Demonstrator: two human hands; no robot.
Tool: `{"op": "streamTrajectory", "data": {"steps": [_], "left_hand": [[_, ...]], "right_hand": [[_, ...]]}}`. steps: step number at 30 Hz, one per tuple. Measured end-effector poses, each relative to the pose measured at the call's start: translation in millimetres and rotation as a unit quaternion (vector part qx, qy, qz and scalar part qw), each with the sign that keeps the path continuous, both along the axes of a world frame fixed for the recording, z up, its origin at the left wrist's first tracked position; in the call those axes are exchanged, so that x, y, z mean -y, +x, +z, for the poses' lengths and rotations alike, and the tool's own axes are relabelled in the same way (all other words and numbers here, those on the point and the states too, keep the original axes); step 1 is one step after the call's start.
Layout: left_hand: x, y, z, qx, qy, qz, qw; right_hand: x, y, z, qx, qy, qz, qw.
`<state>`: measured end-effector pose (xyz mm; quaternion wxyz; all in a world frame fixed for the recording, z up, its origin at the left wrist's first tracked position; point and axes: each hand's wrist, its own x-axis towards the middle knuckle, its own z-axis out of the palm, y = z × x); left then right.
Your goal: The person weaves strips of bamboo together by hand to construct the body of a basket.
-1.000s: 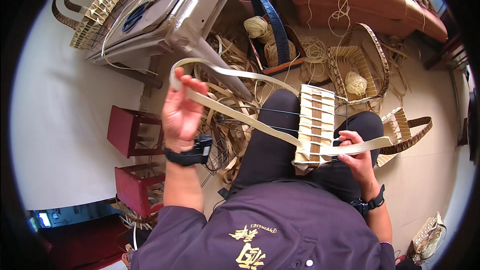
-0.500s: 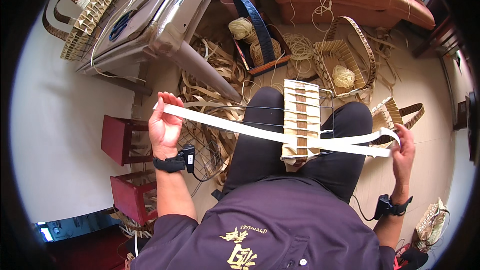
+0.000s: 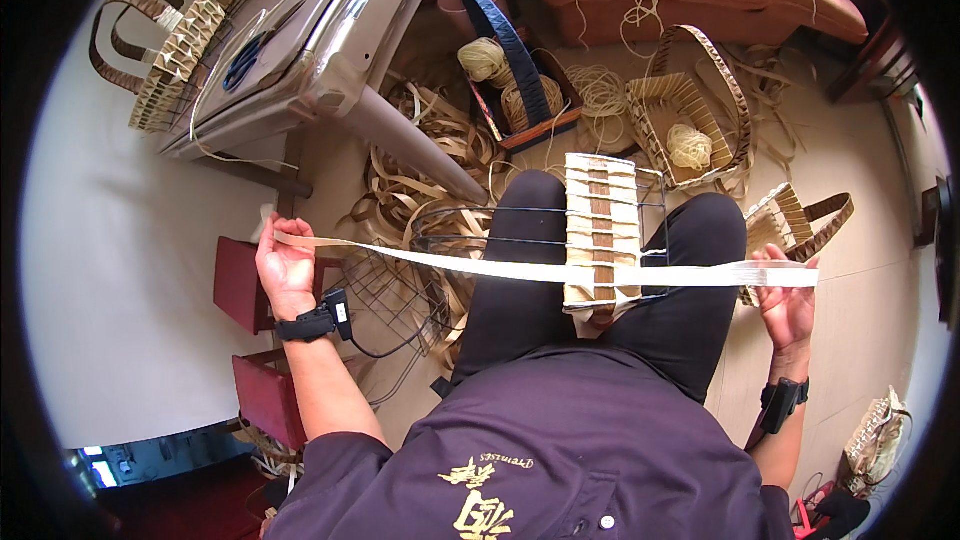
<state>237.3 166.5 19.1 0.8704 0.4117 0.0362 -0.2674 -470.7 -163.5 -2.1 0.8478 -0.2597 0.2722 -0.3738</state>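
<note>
A long, flat white strip (image 3: 470, 267) stretches across my lap between my hands. My left hand (image 3: 285, 265), out at the left, is closed on one end, a little of it poking up past the fingers. At the right, the strip lies across the fingers of my right hand (image 3: 787, 312), which grips it near the folded end. Under the strip, a wire basket frame (image 3: 655, 215) rests on my thighs. One panel of it is woven with cream strips (image 3: 580, 202) around a brown middle band (image 3: 600, 208).
Loose tan strips (image 3: 425, 140) heap on the floor beside a table (image 3: 350, 50) holding blue-handled scissors (image 3: 243, 60). Ahead stand a blue-handled basket (image 3: 545, 130) with twine balls and a tan basket (image 3: 690, 105). A smaller basket (image 3: 785, 220) is at right, red stools (image 3: 262, 390) at left.
My left hand has moved left and down, and my right hand slightly left and down. The strip's wide loop at the right has closed up, and its length now runs nearly level.
</note>
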Motion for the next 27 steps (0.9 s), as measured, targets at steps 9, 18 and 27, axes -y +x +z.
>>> {"op": "streamTrajectory", "data": {"steps": [9,18,27], "left_hand": [[52,-53,13,-0.037,-0.052,-0.021,0.998],[61,-50,-8,-0.066,-0.123,-0.171,0.975],[64,-35,-24,-0.06,-0.062,-0.142,0.986]], "right_hand": [[19,-93,6,-0.506,-0.394,-0.335,0.69],[2,-107,97,-0.295,-0.234,-0.163,0.912],[39,-202,67,-0.405,-0.394,-0.405,0.718]]}}
